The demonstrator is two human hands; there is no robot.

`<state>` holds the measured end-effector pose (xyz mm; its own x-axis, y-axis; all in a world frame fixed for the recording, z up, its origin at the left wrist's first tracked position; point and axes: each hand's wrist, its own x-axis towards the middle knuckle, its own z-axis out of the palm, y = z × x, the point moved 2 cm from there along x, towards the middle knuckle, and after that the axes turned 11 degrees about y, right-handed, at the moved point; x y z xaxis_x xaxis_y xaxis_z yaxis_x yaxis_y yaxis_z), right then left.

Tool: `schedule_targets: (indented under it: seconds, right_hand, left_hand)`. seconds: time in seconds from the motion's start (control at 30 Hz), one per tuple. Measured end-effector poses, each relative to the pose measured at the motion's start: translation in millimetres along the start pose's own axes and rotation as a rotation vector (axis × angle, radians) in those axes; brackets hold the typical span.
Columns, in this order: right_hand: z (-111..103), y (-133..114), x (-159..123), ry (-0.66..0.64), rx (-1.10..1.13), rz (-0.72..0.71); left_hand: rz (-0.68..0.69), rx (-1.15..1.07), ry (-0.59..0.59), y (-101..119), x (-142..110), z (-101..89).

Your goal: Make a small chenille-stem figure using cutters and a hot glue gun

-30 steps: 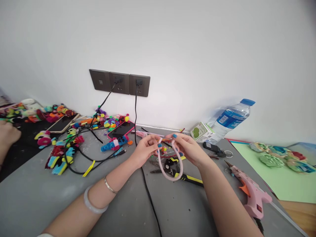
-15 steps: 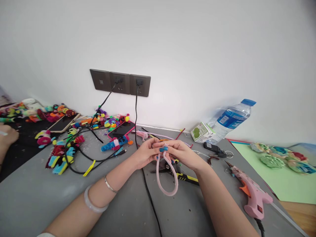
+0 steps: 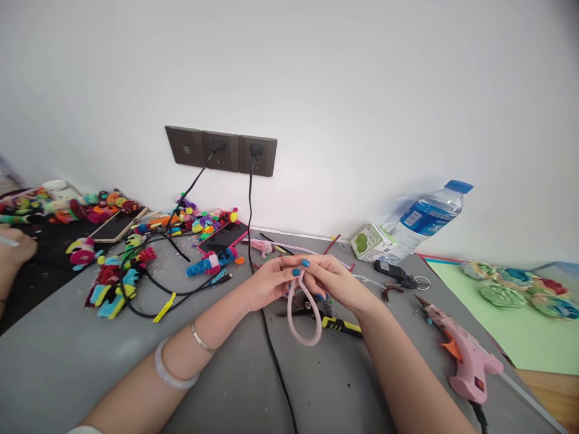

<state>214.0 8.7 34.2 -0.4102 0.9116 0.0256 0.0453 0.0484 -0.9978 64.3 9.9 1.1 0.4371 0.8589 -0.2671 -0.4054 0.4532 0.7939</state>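
A pale pink pipe cleaner (image 3: pixel 309 342), bent into a loop, hangs down between my hands. My left hand (image 3: pixel 272 281) pinches it near the top of the loop, thumb against fingers. From the other side my right hand (image 3: pixel 333 278) grips the same spot, so the ends are hidden by the fingers. Behind and below the loop lie pliers (image 3: pixel 341 326) with black and yellow handles, partly covered by my right hand. A blue pipe-cleaner figure (image 3: pixel 211 263) rests on the table to the left of my left hand.
A pink glue gun (image 3: pixel 473 361) lies at right, near keys (image 3: pixel 395 274), a water bottle (image 3: pixel 427 220) and a small carton (image 3: pixel 371 241). Black cables (image 3: pixel 271 349) cross the grey table. Colourful figures (image 3: pixel 113 283) and phones (image 3: pixel 224 237) sit at left, beside another person's hand (image 3: pixel 15 247).
The pink loop has become a little smaller, its bottom sitting higher. My fingers have shifted slightly at its top, and the thumbs are now farther apart. Both hands still grip it.
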Motion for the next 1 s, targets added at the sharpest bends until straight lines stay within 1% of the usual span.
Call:
schedule_targets:
  seconds: [0.07, 0.13, 0.2, 0.3, 0.4, 0.5, 0.57, 0.67, 0.73, 0.83, 1.0]
  right_hand:
    - [-1.3, -1.6, 1.4, 0.092, -0.079, -0.048]
    - [-1.9, -2.9, 2.2, 0.143, -0.160, -0.094]
    - [-2.3, -3.0, 2.7, 0.164, -0.225, -0.132]
    - [-4.3, -0.1, 3.5, 0.197, -0.290, -0.160]
    - [-6.5, 3.0, 4.4, 0.236, -0.352, -0.174]
    - [-6.9, 1.6, 4.4, 0.272, -0.443, -0.238]
    - [-9.0, -2.0, 3.1, 0.361, -0.494, -0.309]
    - [-18.6, -7.7, -1.2, 0.584, -0.524, -0.397]
    - [-27.3, -9.4, -4.3, 0.707, -0.525, -0.420]
    - [-37.0, -8.8, -6.6, 0.785, -0.517, -0.415]
    - [-38.5, -6.3, -4.6, 0.788, -0.504, -0.409]
  left_hand:
    - [0.030, 0.033, 0.014, 0.6, 0.0, 0.3]
    - [0.056, 0.084, -0.002, -0.2, -0.7, 1.5]
    - [0.081, 0.163, -0.017, -2.4, -1.4, 2.8]
    - [0.119, 0.270, 0.005, -6.3, -1.7, 4.2]
    - [0.119, 0.282, 0.015, -8.4, -1.8, 5.6]
    - [0.111, 0.319, -0.048, -7.4, -3.7, 8.2]
    - [0.120, 0.358, -0.109, -5.5, -5.9, 10.5]
    - [0.125, 0.370, -0.190, -3.8, -9.7, 14.5]
    - [0.125, 0.352, -0.210, -4.1, -11.1, 16.6]
    - [0.152, 0.324, -0.187, -5.5, -10.6, 16.9]
    - [0.206, 0.245, -0.109, -3.9, -6.6, 11.8]
